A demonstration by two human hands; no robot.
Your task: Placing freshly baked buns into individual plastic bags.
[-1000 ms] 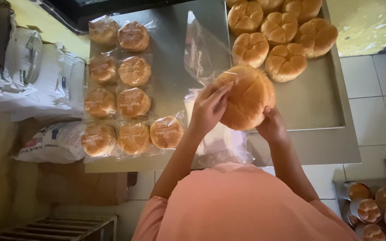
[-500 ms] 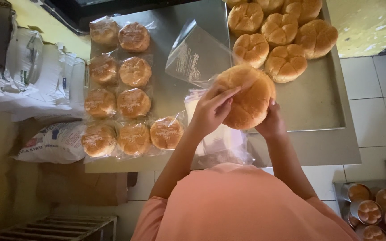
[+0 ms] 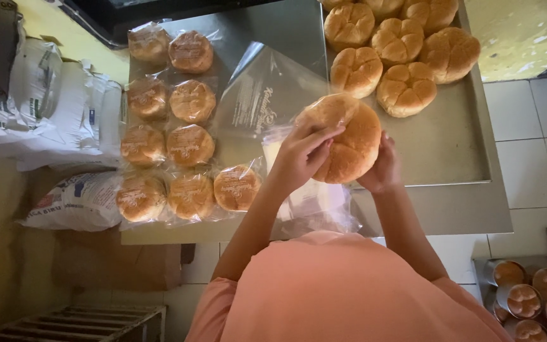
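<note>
Left hand [image 3: 302, 152] and right hand [image 3: 381, 168]: both grip one round bun [image 3: 349, 142] above the steel surface [image 3: 451, 202] | clear bag [image 3: 267, 101] hangs open beside it | risk: thin film may fold shut, snagging the bun at the mouth
</note>
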